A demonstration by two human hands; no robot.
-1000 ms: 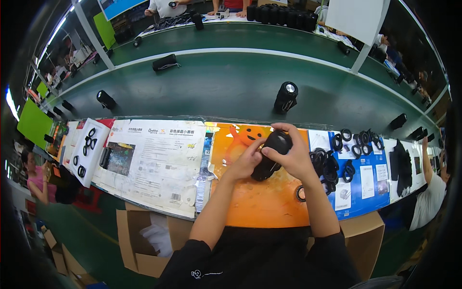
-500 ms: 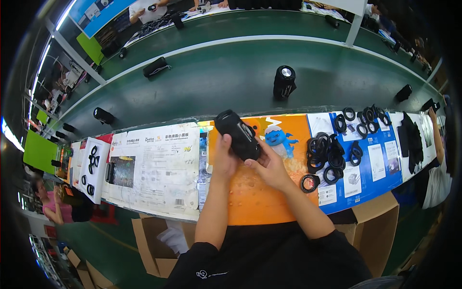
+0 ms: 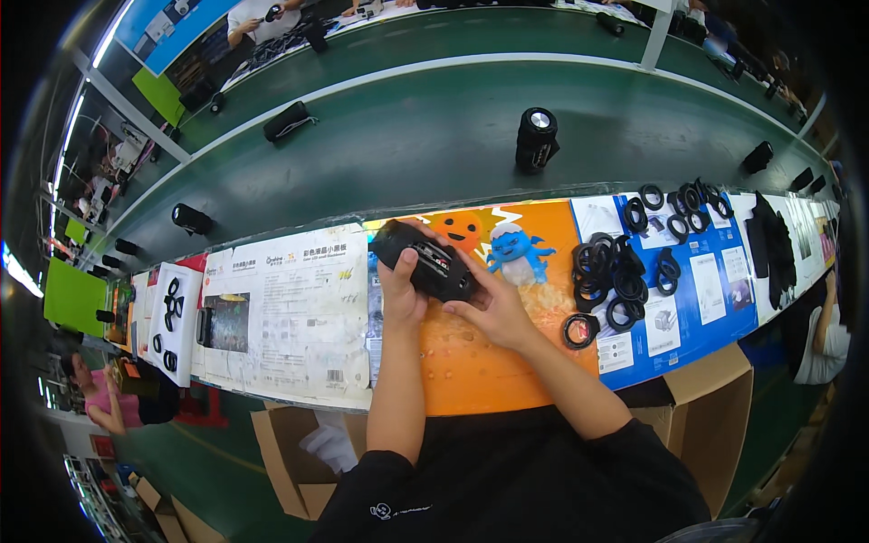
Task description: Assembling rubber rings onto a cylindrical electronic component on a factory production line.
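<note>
From head height above the near edge of the orange mat (image 3: 480,385), the wide fisheye view looked down and forward across it; the mat lay close, near mid-picture, and the green surface (image 3: 389,136) beyond it arched.

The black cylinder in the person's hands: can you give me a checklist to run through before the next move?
1. Left hand gripping the cylinder: ok, thumb across it.
2. Right hand supporting the other end: ok.
3. Cylinder's detailed panel facing the camera: ok.
4. Cylinder's underside undamaged: cannot tell, hidden.
5. Black rings near the right hand: ok, to its right on the bench.
6. Second cylinder upright on the green surface: ok.
</note>
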